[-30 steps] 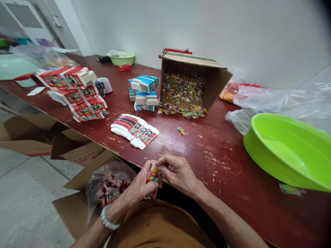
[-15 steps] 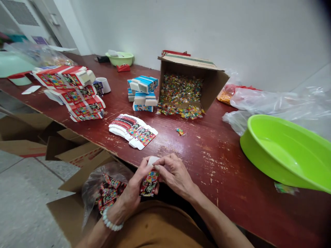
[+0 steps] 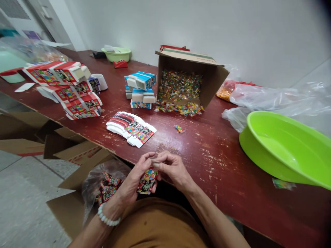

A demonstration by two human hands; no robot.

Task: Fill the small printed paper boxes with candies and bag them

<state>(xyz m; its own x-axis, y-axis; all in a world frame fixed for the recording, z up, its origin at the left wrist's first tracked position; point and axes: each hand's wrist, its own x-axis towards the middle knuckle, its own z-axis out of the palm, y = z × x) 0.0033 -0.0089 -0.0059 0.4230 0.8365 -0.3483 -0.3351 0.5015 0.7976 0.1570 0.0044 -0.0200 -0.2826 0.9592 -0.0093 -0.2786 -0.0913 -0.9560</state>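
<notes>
In my left hand (image 3: 133, 181) is a small printed carton (image 3: 148, 179), black and red with coloured balls on its front, held upright near my lap. My right hand (image 3: 173, 169) is closed at the carton's top, its thumb and fingers pinching the end flap. On the table beyond lies a fanned stack of flat, unfolded cartons (image 3: 130, 127) of similar print. To its right rests a little wrapped candy (image 3: 179, 129). Below my left forearm, a clear plastic bag in a cardboard box contains several finished-looking small cartons (image 3: 110, 187).
A cardboard box (image 3: 216, 82) on its side spills wrapped candies (image 3: 181, 88). Left of it are bundled blue cartons (image 3: 142, 82) and bundled red cartons (image 3: 59, 74). A green basin (image 3: 248, 144) stands at right, by clear plastic bags (image 3: 261, 98). A red tape dispenser (image 3: 120, 64) sits farther back.
The carton's white top flap, visible before, is now folded down and mostly hidden under my fingers. Both hands stay around the carton, and the view has shifted slightly.
</notes>
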